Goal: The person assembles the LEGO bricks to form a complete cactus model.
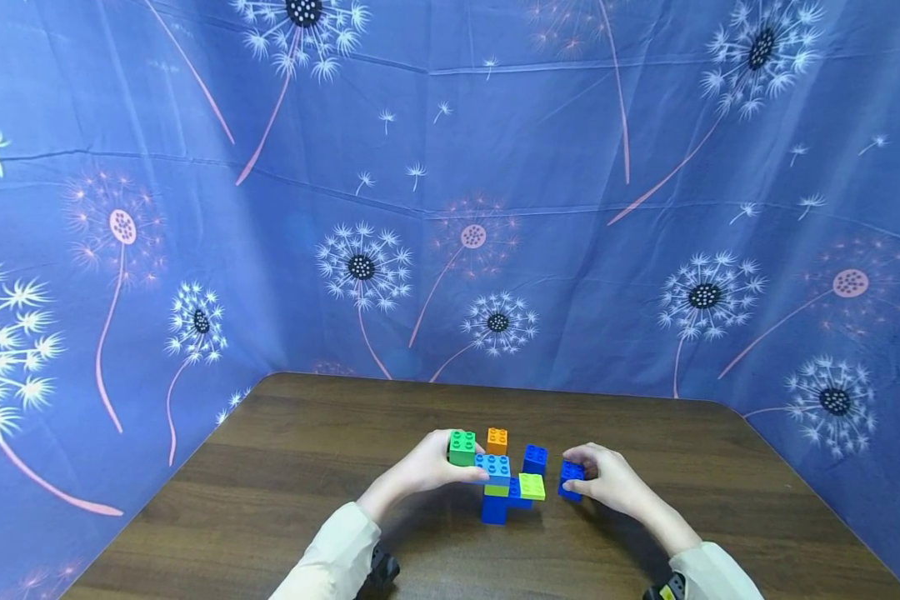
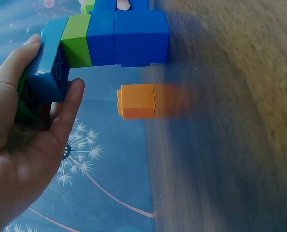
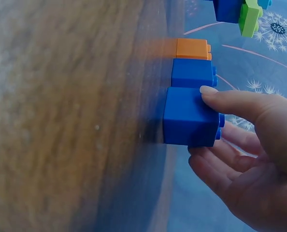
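My left hand (image 1: 429,463) holds a joined build of toy building bricks, thumb and fingers round its light-blue brick (image 2: 49,63). A green brick (image 1: 462,447) sits at the build's left end. Under the light-blue brick come a lime brick (image 2: 77,41) and dark blue bricks (image 2: 141,38), with another lime brick (image 1: 532,486) on the right. Whether the build touches the table is unclear. To the right, my right hand (image 1: 611,479) pinches a separate blue brick (image 3: 192,116) low at the table surface, thumb on one side and fingers on the other.
An orange brick (image 1: 497,442) stands on the brown wooden table (image 1: 330,425) behind the build. Another blue brick (image 1: 535,459) stands between the build and my right hand. A blue cloth (image 1: 420,225) with dandelion prints hangs behind the table and at its sides.
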### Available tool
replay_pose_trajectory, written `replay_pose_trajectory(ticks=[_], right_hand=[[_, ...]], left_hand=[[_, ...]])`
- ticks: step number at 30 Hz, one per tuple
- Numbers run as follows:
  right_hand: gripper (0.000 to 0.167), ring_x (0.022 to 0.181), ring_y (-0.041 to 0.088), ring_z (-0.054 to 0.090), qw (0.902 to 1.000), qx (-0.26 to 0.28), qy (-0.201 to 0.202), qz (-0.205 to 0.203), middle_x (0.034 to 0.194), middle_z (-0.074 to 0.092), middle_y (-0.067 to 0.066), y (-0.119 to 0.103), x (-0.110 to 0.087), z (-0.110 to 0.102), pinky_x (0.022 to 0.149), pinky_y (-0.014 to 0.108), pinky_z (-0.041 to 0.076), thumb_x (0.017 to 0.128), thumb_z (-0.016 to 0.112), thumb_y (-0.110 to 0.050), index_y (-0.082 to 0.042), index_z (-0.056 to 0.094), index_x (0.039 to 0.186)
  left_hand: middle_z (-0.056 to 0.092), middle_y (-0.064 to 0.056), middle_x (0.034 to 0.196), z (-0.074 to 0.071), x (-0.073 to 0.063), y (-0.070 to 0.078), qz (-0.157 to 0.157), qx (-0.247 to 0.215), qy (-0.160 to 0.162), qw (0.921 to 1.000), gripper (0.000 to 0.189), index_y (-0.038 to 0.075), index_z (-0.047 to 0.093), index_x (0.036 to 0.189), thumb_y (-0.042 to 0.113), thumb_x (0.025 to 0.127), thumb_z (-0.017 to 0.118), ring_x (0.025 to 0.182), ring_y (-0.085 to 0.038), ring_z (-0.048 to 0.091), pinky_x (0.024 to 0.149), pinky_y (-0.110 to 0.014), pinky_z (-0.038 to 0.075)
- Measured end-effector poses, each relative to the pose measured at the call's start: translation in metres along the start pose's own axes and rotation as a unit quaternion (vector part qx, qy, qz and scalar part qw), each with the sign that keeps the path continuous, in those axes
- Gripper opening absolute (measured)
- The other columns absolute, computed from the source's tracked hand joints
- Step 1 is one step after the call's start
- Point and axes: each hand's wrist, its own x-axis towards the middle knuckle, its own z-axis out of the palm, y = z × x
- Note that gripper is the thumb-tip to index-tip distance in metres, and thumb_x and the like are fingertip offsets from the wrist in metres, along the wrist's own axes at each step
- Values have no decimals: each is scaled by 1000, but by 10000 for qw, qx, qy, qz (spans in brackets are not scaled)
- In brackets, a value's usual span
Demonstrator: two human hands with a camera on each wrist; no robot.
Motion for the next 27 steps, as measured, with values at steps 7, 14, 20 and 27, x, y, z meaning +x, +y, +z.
replay_pose_trajectory(ticks=[7, 14, 20, 27], right_hand=[[41, 76, 12, 58, 9995, -162, -183, 179, 91, 65, 5, 1, -1, 1, 64, 23, 47, 72, 79, -17, 1, 64, 105], [39, 75, 10, 60, 9994, 84, -332, 16, 92, 66, 7, 2, -1, 0, 63, 21, 47, 73, 79, -17, 0, 63, 105], [41, 76, 14, 61, 9995, 112, -250, 158, 92, 66, 8, 1, -1, -1, 64, 22, 48, 72, 80, -18, 1, 62, 104], [36, 75, 11, 61, 9999, 134, -4, 41, 89, 65, 3, 1, 1, -3, 67, 24, 50, 74, 79, -21, -3, 62, 100]], left_hand=[[64, 3, 76, -1, 0, 1, 16, -47, -18, 10000, 30, 6, 67, 99, 26, 79, 75, 62, -4, 48, 57, -20, 43], [64, 4, 77, -1, 0, 0, -25, -6, -21, 10000, 30, 7, 67, 100, 28, 79, 75, 62, -5, 49, 57, -20, 43], [65, 5, 79, 0, -1, 1, -103, -7, -10, 9999, 30, 10, 67, 100, 29, 79, 75, 64, -5, 51, 59, -21, 45], [65, 4, 81, 0, -1, 2, -67, 57, -12, 10000, 31, 9, 67, 101, 29, 79, 75, 66, -5, 53, 60, -22, 46]])
